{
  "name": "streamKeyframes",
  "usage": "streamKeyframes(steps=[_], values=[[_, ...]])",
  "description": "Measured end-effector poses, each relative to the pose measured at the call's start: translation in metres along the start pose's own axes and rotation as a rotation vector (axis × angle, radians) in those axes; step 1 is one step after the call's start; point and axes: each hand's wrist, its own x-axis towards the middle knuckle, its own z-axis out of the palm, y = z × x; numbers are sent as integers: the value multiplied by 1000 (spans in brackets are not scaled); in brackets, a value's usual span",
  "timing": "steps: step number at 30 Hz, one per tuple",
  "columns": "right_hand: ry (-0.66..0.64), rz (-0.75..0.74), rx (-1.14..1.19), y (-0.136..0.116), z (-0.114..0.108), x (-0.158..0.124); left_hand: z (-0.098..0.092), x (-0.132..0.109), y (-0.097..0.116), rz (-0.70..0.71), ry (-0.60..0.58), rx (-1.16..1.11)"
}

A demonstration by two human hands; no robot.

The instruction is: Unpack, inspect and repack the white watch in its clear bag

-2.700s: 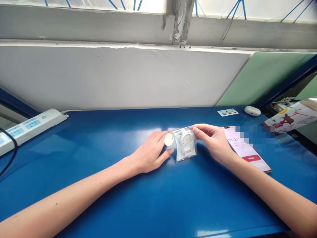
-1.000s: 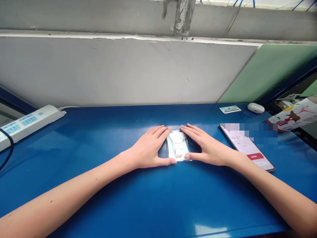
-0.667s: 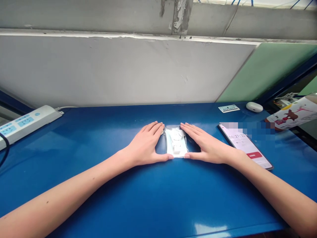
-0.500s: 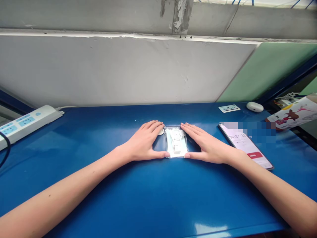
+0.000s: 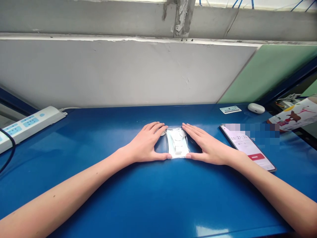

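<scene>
Spreading across the lower view, the blue bench (image 5: 148, 198) gives all the work a flat, smooth base. A white power strip (image 5: 29, 124) lies slanted at the far left, probably set there so that the black cable (image 5: 14, 145) is off the middle. A printed carton (image 5: 297, 115) leans at the far right edge, well apart from the middle. The left hand (image 5: 148, 142) and right hand (image 5: 208, 145) face each other low over the surface, each grip spread wide, thumb away from fingers, pinching nothing. A phone (image 5: 244, 142) lies face up just beside the right wrist, likely so that its count can be read. Flat at the centre, between both hands, lies a clear packet (image 5: 184, 145); fingertips sit by its upper corners and thumbs at its lower ones, apparently to hold it square. Inside is a white item (image 5: 178, 150), its finer detail lost in glare. Near the back edge, a card (image 5: 230, 109) and a white rounded case (image 5: 256, 108) seem placed clear of the arms. Smallest, a pale disc (image 5: 163, 133) shows at the packet's upper left, partly covered by fingers; whether it is joined on, I cannot tell.
</scene>
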Motion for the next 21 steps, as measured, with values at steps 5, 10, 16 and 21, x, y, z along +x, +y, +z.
streamKeyframes(steps=[5, 10, 16, 21], values=[[16, 3, 20, -1, 0, 1, 0, 0, 1, -12, -5, -6], [32, 10, 4, -1, 1, 1, 0, -1, 2, -18, -22, 2], [38, 15, -33, 0, 4, 0, 0, -1, 7, -26, -50, -2], [50, 14, -39, 1, 5, 2, 0, -2, 11, -26, -70, -11]])
